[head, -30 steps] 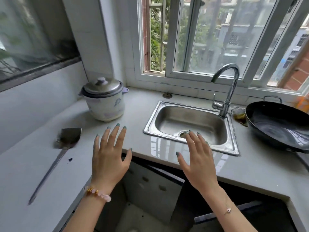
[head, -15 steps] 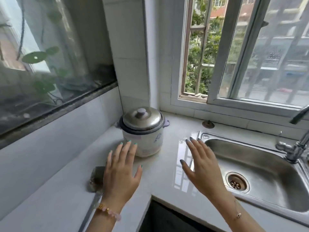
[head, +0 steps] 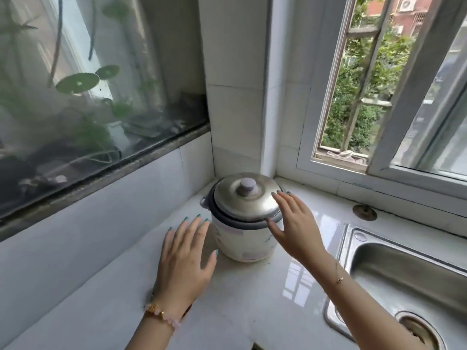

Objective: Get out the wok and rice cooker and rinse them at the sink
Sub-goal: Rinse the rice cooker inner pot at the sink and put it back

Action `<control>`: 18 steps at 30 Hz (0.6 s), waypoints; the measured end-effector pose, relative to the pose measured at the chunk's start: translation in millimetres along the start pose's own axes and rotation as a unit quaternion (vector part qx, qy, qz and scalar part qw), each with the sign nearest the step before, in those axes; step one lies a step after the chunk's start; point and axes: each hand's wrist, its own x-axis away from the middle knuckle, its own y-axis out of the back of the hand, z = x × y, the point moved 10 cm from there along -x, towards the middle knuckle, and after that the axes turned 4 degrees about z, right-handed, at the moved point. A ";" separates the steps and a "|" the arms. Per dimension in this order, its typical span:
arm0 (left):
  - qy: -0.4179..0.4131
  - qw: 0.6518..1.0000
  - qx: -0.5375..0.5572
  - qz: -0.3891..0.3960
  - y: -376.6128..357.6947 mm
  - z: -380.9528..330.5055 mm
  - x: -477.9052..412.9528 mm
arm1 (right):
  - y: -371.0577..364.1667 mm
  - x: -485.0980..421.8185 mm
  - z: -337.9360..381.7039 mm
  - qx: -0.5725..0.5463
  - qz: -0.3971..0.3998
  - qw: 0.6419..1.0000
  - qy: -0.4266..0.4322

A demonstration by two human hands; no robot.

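Note:
A small white rice cooker (head: pixel 242 238) with a metal lid (head: pixel 242 198) and a grey knob stands in the counter's corner. My left hand (head: pixel 187 258) hovers just left of its body with straight, spread fingers. On the cooker's right side my right hand (head: pixel 293 223) reaches in, fingers straight, its fingertips at the lid's rim. Neither hand holds anything. The steel sink (head: pixel 404 281) lies at the lower right. The wok is out of view.
The white counter (head: pixel 252 311) runs from the lower left to the sink. A glass pane with plants behind it fills the left wall. A sliding window stands open behind the cooker. A round sink plug (head: pixel 364 212) lies by the sill.
The view has swung left and closed in on the rice cooker. Both hands have moved forward to either side of it. The wok, the tap and the spatula have left the frame.

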 end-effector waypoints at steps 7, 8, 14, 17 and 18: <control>0.060 0.998 -0.029 -0.011 -3.1 18.0 -19.8 | -41.9 -90.2 -9.5 -0.083 0.047 0.995 0.009; 0.069 0.997 -0.032 -0.010 -4.0 20.2 -22.7 | -47.7 -99.6 -9.7 -0.084 0.059 0.995 0.011; 0.101 0.994 -0.037 -0.029 -8.6 23.2 -29.5 | -73.1 -127.8 -4.6 -0.128 0.113 0.985 0.040; 0.104 0.993 -0.034 -0.032 -13.7 21.0 -34.1 | -77.0 -129.6 -5.0 -0.139 0.117 0.982 0.044; 0.103 0.994 -0.034 -0.031 -15.9 20.6 -37.5 | -77.0 -129.1 -5.4 -0.141 0.115 0.982 0.047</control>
